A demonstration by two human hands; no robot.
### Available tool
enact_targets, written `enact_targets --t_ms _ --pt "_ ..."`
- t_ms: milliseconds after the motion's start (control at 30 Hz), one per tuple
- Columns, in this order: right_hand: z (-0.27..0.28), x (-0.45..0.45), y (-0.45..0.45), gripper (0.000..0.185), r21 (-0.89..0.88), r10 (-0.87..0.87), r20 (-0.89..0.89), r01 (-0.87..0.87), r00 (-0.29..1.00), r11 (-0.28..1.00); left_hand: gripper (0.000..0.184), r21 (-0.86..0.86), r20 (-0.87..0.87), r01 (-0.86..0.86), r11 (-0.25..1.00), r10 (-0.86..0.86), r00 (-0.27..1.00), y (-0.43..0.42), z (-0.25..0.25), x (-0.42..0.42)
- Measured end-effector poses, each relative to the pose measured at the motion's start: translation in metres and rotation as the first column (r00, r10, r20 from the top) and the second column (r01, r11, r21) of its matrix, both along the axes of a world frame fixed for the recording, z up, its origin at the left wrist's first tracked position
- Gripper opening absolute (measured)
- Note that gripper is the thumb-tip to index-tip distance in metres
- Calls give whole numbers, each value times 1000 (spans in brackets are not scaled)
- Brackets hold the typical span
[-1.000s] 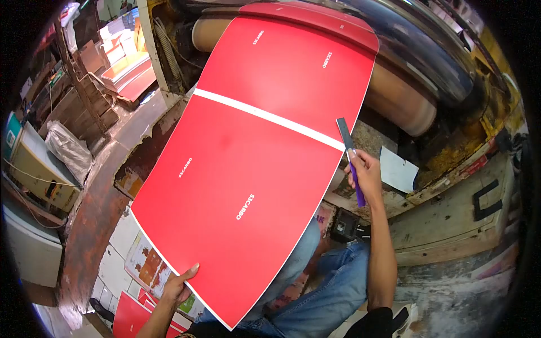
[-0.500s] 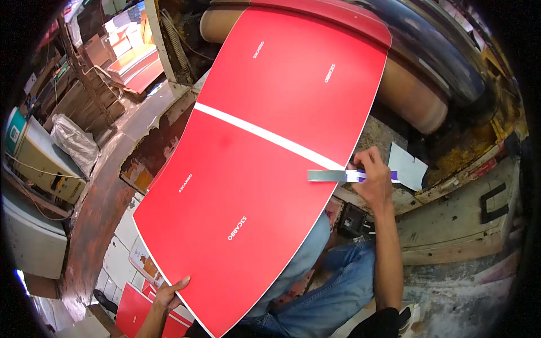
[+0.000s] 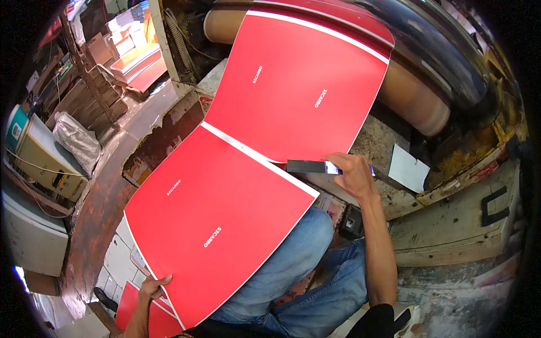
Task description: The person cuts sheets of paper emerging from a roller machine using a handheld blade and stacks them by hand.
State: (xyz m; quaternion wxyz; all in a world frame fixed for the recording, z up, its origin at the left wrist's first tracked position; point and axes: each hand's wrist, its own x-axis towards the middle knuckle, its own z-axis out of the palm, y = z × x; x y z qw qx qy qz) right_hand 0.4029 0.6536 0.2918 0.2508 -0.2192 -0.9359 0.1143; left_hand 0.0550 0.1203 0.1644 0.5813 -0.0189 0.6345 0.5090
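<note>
My left hand (image 3: 154,288) grips the lower left edge of a red printed sheet (image 3: 208,208), thumb on top. My right hand (image 3: 350,173) is closed around a purple-handled cutter with a wide dark blade (image 3: 306,166). The blade lies at the split between this sheet and a second red sheet (image 3: 293,90). A gap is open on the right side of the white strip, while the sheets still meet toward its left end. The upper sheet's far end lies against the shiny roller (image 3: 417,39).
A brown roller (image 3: 414,101) is under the shiny one. Stacked sheets (image 3: 138,65) stand at the upper left, more red sheets (image 3: 127,307) at the lower left. A white piece (image 3: 408,168) rests on the machine ledge. My jeans-clad legs (image 3: 304,242) are below.
The red sheet has parted along the white strip from the right. My right hand and the blade have moved left. My left hand and the near sheet have shifted left and down.
</note>
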Motion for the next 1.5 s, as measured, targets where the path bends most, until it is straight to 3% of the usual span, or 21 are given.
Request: enact_targets --t_ms 100,200,300,333,500,600,700,800,833,867,933,1000,1067,1100,1167,1200,1233,1300,1367,1433,1500 --pt "6 -3 0 44 -34 13 -163 -19 986 999 46 -279 -69 195 940 -223 972 -23 20 -28" --pt "11 10 10 29 -129 -164 -240 136 957 982 43 -291 -184 -252 923 204 961 -47 20 -30" --pt "23 2 -4 28 -243 -223 -18 212 975 947 37 -380 -60 119 917 -153 986 -67 29 -43" --pt "24 -3 -8 24 -228 -175 -87 152 981 962 41 -390 -91 29 920 -70 993 -48 15 -34" --pt "21 -9 -18 10 -237 -132 -33 121 991 964 50 -18 228 -226 974 224 948 -2 -146 -43" --pt "25 -8 -24 19 -318 -86 14 86 996 944 59 93 -15 -296 951 298 954 80 -122 -6" --pt "15 0 -21 8 -337 -48 30 55 998 940 74 192 64 -338 921 332 941 106 -147 -5" --pt "23 -5 -33 10 -390 -2 3 3 1000 921 85 172 48 -489 855 489 871 159 -79 23" --pt "26 -6 -36 15 -446 21 -16 -26 1000 895 85 174 45 -489 855 489 871 161 -95 21" --pt "30 -9 -41 15 -445 18 -25 -27 1000 895 89 87 -532 -303 949 301 792 169 -123 14" --pt "35 -13 -50 8 -497 139 30 -106 990 861 90 151 -845 -9 988 134 517 197 -76 35" --pt "31 -16 -57 8 -523 240 24 -193 970 830 80 486 -182 9 874 91 979 219 -33 51" --pt "42 -26 -71 12 -572 412 42 -316 910 757 70 647 472 -295 703 -66 879 243 -1 82" --pt "41 -32 -78 12 -570 414 45 -317 909 758 68 691 493 -290 662 -139 859 258 18 99" --pt "40 -37 -91 11 -656 497 -53 -405 866 636 55 520 573 -357 776 -8 819 270 46 116" --pt "48 -39 -94 13 -799 544 -58 -366 837 477 55 528 575 -353 773 -19 818 270 52 119" --pt "55 -36 -92 13 -796 537 -53 -360 842 486 50 456 432 -263 850 47 900 270 56 123" --pt "67 -23 -80 22 -936 274 71 -31 959 351 47 358 269 -183 915 86 959 259 54 123" --pt "52 2 -44 28 -841 -46 3 27 999 540 46 354 271 -235 905 141 952 235 43 108" --pt "47 16 -19 32 -848 -453 -111 153 885 508 47 356 274 -221 908 125 953 213 50 102" --pt "49 26 -5 36 -801 -583 -178 227 793 553 47 356 278 -210 910 112 954 196 58 106"
